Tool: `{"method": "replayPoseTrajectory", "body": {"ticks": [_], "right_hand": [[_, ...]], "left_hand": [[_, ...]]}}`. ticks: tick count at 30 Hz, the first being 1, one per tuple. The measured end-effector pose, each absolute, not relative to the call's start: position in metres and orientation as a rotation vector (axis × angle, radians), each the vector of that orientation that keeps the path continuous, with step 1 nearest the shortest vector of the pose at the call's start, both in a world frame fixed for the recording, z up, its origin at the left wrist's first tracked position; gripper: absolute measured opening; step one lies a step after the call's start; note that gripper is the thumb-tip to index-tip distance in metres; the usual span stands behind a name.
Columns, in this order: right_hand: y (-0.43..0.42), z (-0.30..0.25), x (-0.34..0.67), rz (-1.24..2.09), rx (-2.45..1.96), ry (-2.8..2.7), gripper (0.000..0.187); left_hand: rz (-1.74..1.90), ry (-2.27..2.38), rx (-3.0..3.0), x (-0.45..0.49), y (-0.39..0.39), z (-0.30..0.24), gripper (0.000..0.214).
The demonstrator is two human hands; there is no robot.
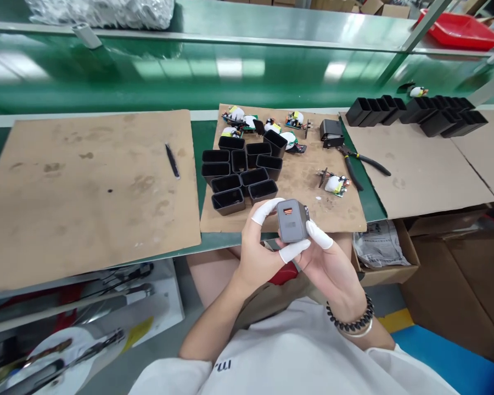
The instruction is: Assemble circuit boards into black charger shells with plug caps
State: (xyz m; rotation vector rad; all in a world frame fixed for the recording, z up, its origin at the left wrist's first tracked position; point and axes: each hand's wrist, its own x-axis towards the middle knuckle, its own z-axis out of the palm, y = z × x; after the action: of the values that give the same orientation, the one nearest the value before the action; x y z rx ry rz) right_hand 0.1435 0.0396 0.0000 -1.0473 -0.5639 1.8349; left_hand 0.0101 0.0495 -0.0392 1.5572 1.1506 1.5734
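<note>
White shirt (288,351), capped fingers (320,235), clasped around casing (290,224)

A green tabletop (200,134) ran across the room, much of it covered by brown, stained cardboard sheets (74,203). Behind it stretched a glossy green panel (127,90), where pale patches of light (230,68) were reflected in a row. Above that ran a green shelf (288,30) with a metallic edge, a slanting metal post (426,24) near its right end. Cardboard boxes (333,4) showed beyond. Below, the floor (148,359) was grey; at lower right lay a flat blue area (444,356) edged with yellow.
</note>
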Motion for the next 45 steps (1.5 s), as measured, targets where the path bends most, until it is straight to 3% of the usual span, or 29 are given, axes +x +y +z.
{"method": "replayPoseTrajectory", "body": {"ticks": [7, 11, 16, 19, 21, 25, 30, 36, 41, 45], "right_hand": [[0.038, -0.01, 0.148, 1.914, -1.032, -0.582, 0.03], [0.034, -0.009, 0.15, 1.757, -1.14, -0.659, 0.036], [0.086, 0.011, 0.181, 0.94, -1.203, -1.306, 0.052], [0.177, 0.03, 0.201, 0.49, -1.201, -1.702, 0.048], [0.253, 0.042, 0.203, 0.315, -1.302, -1.843, 0.056], [0.376, 0.05, 0.178, 0.329, -1.622, -1.953, 0.062], [0.429, 0.028, 0.129, 0.471, -1.684, -1.972, 0.054], [0.418, 0.027, 0.128, 0.593, -1.542, -2.163, 0.082], [0.364, 0.035, 0.16, 0.711, -1.364, -2.496, 0.06], [0.322, 0.023, 0.167, 0.709, -1.323, -2.639, 0.054]], "left_hand": [[1.441, 1.091, 1.258, 0.013, 0.046, -0.032, 0.064], [1.441, 1.031, 1.244, 0.013, 0.045, -0.038, 0.063], [1.311, 1.265, 1.881, 0.002, 0.047, -0.061, 0.051], [1.105, 1.401, 2.349, 0.001, 0.053, -0.077, 0.043], [1.039, 1.389, 2.562, 0.003, 0.057, -0.084, 0.038], [1.092, 1.324, 2.751, 0.007, 0.06, -0.091, 0.036], [1.215, 1.334, 2.731, 0.008, 0.061, -0.097, 0.035], [1.219, 1.317, 2.703, 0.008, 0.06, -0.095, 0.035], [1.231, 1.373, 2.711, 0.011, 0.06, -0.092, 0.031], [1.248, 1.411, 2.761, 0.012, 0.061, -0.091, 0.032]]}}
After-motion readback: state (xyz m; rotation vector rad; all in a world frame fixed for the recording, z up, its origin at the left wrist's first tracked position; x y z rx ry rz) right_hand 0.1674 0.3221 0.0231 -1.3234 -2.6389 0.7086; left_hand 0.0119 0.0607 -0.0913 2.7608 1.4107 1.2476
